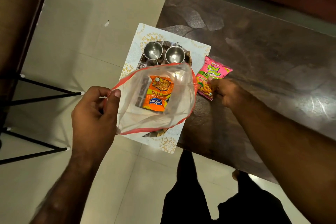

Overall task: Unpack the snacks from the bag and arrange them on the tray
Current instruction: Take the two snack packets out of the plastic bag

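Note:
My left hand (94, 112) pinches the rim of a clear plastic bag (180, 85) with a red edge and holds its mouth wide open over the tray. Inside the bag lies an orange snack packet (158, 94). The tray (196, 49) is white with gold flower patterns and hangs partly over the table's left edge. My right hand (229, 92) grips the lower end of a pink snack packet (212, 74), which rests on the table just right of the tray.
Two steel cups (153, 50) (175, 54) stand at the tray's far end. The dark brown table (263, 60) stretches to the right. A chair with black legs (36, 96) stands on the tiled floor at left. My legs are below.

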The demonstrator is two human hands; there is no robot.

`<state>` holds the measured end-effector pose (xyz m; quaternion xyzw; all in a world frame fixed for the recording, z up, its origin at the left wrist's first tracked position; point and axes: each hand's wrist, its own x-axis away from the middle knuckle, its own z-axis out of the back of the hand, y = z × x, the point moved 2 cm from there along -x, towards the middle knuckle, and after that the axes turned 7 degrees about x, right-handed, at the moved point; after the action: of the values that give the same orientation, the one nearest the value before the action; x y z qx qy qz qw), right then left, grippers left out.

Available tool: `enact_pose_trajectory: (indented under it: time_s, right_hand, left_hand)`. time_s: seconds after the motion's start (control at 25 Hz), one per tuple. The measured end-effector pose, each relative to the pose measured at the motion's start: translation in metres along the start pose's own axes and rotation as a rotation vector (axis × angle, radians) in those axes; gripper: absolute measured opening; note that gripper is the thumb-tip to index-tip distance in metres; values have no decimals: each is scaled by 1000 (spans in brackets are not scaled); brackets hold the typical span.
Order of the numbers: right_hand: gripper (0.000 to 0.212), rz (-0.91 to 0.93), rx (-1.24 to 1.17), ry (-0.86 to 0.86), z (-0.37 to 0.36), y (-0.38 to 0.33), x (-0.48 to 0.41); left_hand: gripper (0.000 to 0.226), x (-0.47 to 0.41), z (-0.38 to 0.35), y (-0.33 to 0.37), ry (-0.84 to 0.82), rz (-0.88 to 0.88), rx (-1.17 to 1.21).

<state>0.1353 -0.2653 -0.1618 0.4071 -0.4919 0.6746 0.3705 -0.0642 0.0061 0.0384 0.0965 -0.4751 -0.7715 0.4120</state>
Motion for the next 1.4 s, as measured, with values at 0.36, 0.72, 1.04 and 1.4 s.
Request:
enact_pose_trajectory:
  time_s: [0.36, 0.72, 1.04, 1.4]
  right_hand:
    - [24, 894, 223, -232, 14, -71, 196]
    - [31, 1320, 2042, -370, -130, -56, 253]
    - [37, 1384, 2294, -104, -187, -5, 134]
    - [46, 1353, 2368, -27, -176, -9, 175]
  left_hand:
    - [23, 0, -8, 7, -22, -25, -37]
    - [25, 7, -9, 6, -13, -169, -26]
    - [23, 11, -6, -11, -19, -101, 82]
    - [25, 16, -17, 2, 46, -104, 45]
